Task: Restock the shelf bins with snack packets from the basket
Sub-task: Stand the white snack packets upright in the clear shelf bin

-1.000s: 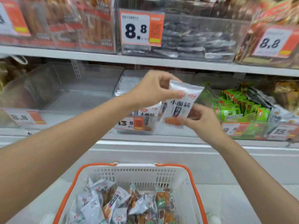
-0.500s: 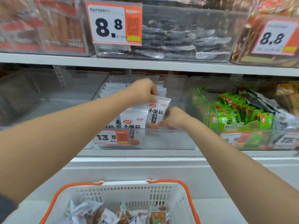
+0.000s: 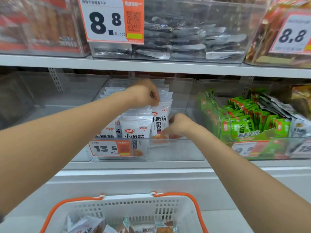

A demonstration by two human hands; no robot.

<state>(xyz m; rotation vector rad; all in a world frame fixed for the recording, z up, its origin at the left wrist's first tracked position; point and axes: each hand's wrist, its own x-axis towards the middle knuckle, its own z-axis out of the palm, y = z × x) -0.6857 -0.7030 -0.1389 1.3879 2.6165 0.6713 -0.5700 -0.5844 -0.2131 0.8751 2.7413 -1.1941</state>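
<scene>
Head view | white snack packet (image 3: 159,122): upright, long axis vertical, right end of the front row in clear middle bin (image 3: 182,150) | left hand (image 3: 145,95) pinches its top edge; right hand (image 3: 179,126), the nearer, grips its lower right side | basket (image 3: 117,206): near, below both hands.

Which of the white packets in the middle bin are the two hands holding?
The rightmost white packet of the front row: the left hand pinches its top edge, the right hand grips its lower right side.
</scene>
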